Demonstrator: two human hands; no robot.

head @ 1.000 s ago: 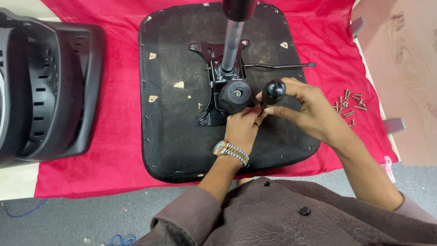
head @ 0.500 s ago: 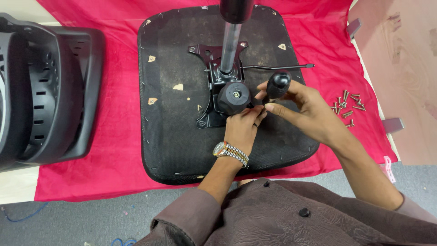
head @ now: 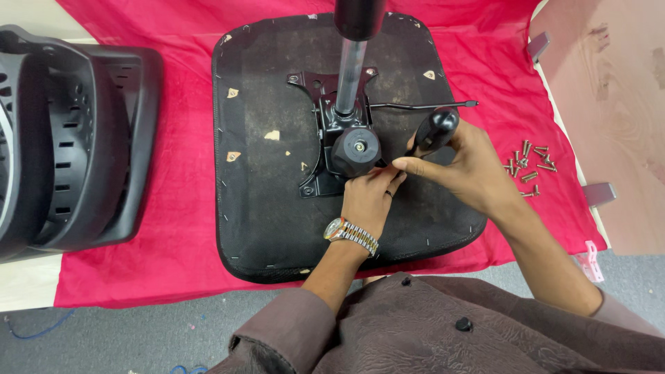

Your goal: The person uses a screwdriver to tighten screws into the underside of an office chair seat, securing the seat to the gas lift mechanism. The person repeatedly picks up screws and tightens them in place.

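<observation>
Hands: right hand point(head: 471, 170) raised screwdriver point(head: 433, 131) higher.

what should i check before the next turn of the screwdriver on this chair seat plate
1. Right hand grips the black screwdriver handle: ok.
2. Left hand rests at the metal plate beside the round black knob: ok.
3. Screwdriver tip seated in a screw: cannot tell, fingers hide it.
4. Upturned seat base lies flat on the red cloth: ok.
5. Spare screws lie on the cloth right of the seat, near the right hand: ok.
6. Thin lever runs close above the handle: cannot tell if it obstructs.
</observation>
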